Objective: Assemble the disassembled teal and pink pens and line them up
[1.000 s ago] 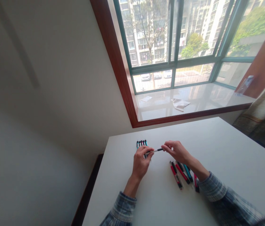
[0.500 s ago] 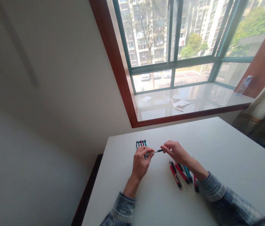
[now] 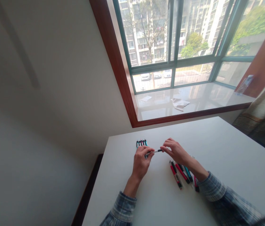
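Note:
Between my hands a slim pen (image 3: 156, 151) lies nearly level, light along its middle and black toward the right. My left hand (image 3: 142, 160) pinches its left part between thumb and fingers. At the dark right end, my right hand (image 3: 172, 150) is closed, thumb against fingertips. Just beyond my left hand stands a neat row of pens (image 3: 142, 142), side by side, their lower parts hidden by that hand. Under my right wrist lies a loose group of pens (image 3: 176, 176) in red, black and teal, partly covered by the forearm.
All this is on a white table (image 3: 160, 201) set against the wall (image 3: 52, 125). Behind it, a window sill (image 3: 156, 110) with a dark red frame carries a crumpled white cloth (image 3: 180, 103) and a clear bottle (image 3: 244, 84). A curtain (image 3: 261, 110) hangs at right.
My right hand has shifted very slightly, its fingers a little higher. My left hand and the pens on the table look the same.

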`<action>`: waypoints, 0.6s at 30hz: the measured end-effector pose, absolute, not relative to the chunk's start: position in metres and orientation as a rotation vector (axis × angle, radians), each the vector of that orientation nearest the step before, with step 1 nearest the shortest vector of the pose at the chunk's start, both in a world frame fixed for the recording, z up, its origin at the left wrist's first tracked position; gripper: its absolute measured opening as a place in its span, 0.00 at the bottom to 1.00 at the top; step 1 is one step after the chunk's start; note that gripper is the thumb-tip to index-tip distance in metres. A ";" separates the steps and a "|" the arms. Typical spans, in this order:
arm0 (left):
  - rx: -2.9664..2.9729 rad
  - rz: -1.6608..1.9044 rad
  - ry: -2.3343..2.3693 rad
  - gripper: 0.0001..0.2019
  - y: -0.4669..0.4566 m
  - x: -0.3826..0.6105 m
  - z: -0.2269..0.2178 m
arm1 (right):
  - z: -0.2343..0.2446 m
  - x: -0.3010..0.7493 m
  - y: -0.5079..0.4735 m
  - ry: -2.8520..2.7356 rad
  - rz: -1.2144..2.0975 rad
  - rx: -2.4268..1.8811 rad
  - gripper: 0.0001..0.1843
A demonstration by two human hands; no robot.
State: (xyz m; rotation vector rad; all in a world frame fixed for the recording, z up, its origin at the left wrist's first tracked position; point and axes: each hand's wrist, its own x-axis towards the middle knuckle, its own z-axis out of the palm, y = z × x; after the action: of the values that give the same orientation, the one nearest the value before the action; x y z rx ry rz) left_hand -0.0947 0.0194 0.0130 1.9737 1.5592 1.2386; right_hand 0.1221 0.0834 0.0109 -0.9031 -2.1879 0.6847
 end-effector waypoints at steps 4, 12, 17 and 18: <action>2.008 1.231 1.542 0.06 0.019 -0.094 0.012 | 0.012 0.121 0.082 -2.215 0.701 -0.956 0.29; 1.986 1.276 1.581 0.06 0.019 -0.097 0.014 | 0.013 0.121 0.080 -2.113 0.709 -0.855 0.07; 2.003 1.260 1.595 0.06 0.019 -0.097 0.014 | 0.010 0.122 0.082 -2.148 0.669 -0.878 0.09; 2.006 1.253 1.600 0.06 0.019 -0.097 0.015 | 0.010 0.122 0.083 -2.154 0.669 -0.879 0.10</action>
State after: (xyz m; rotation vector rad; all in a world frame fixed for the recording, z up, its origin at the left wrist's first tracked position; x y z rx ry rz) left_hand -0.0968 0.0187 0.0147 2.0063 1.5998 1.2529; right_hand 0.1217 0.0826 0.0097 -0.8794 -2.1542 0.6688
